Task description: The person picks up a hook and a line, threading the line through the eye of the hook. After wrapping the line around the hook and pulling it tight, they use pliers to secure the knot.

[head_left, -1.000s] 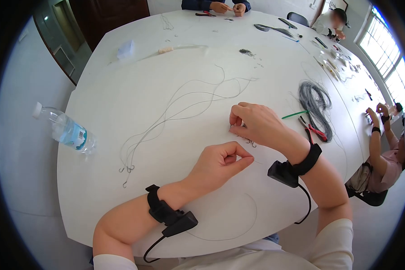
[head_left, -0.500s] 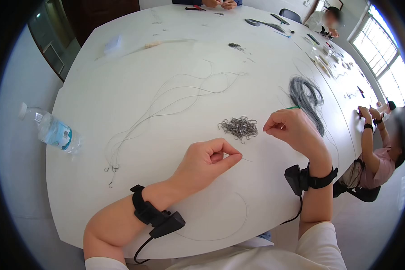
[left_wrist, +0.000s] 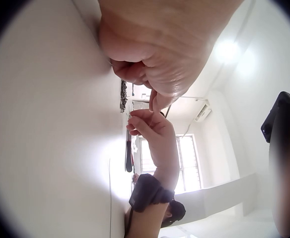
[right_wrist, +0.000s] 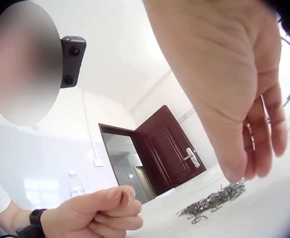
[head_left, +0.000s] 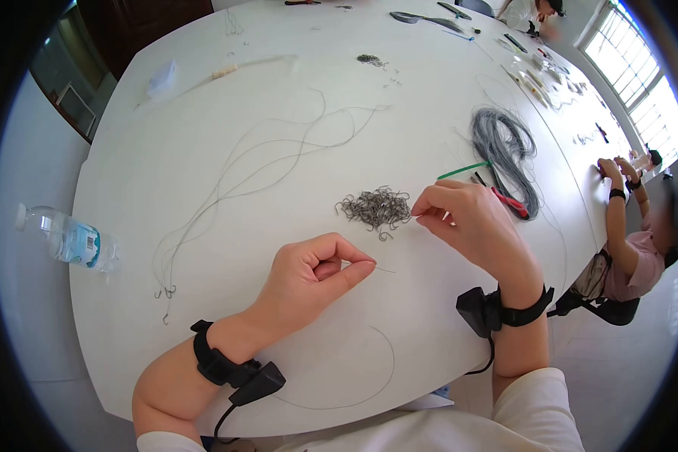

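Note:
My left hand [head_left: 309, 279] pinches a thin line [head_left: 386, 270] between thumb and forefinger; a short end sticks out past the fingertips to the right. The other fingers curl into the palm. Ahead of it lies a pile of small dark fishhooks [head_left: 375, 209]. My right hand [head_left: 467, 226] is at the pile's right edge, thumb and forefinger tips close together; I cannot tell if a hook is between them. In the right wrist view its thumb tip overlaps the end of the hook pile [right_wrist: 212, 202]. A curved length of line [head_left: 392, 361] lies near the table's front edge.
Lines with hooks [head_left: 217, 200] stretch across the table's left part. A water bottle [head_left: 75, 239] lies at the left edge. Beyond my right hand are a grey hank of line [head_left: 505, 143], a green strip [head_left: 463, 170] and red-handled pliers [head_left: 511, 202]. Other people sit around the table.
My right hand has moved from over the hook pile to its right edge, uncovering the pile. The left hand keeps its pinch on the line. The head view has shifted.

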### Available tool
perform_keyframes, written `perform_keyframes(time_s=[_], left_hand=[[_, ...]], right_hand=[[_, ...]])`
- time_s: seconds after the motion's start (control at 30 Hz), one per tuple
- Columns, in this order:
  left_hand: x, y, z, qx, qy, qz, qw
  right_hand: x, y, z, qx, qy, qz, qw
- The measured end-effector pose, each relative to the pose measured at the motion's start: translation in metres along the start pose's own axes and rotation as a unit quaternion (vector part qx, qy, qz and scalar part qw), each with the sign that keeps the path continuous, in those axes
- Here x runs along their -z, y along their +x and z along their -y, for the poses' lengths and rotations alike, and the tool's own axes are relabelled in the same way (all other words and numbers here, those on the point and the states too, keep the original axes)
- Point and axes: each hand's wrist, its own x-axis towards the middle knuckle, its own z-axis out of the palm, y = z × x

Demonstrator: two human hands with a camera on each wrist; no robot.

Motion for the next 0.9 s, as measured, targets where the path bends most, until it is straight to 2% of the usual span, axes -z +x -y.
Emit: perform_keyframes(time_s=[0.07, 0.13, 0.4, 0.57, 0.67, 0.9], left_hand=[[0.0, 0.0, 0.001, 0.002, 0.001, 0.0, 1.0], [0.0, 0.0, 0.001, 0.004, 0.002, 0.001, 1.0], [0.001, 0.0, 0.0, 0.001, 0.006, 0.001, 1.0], [-0.001, 0.001, 0.003, 0.005, 0.009, -0.025, 1.0], [0.002, 0.001, 0.003, 0.019, -0.016, -0.038, 0.999], [0.002, 0.002, 0.005, 0.026, -0.05, -0.061, 0.997]], right_hand=[[-0.006, 0.001, 0.003, 0.011, 0.004, -0.008, 1.0], [-0.013, 0.002, 0.005, 0.061, 0.029, 0.012, 0.998], [-0.03, 0.003, 0.01, 0.05, -0.053, 0.018, 0.997], [-0.024, 0.006, 0.019, 0.119, 0.024, -0.066, 0.99], [-0.024, 0.004, 0.028, 0.168, 0.048, -0.08, 0.981], [-0.022, 0.002, 0.036, 0.227, -0.012, -0.095, 0.969]])
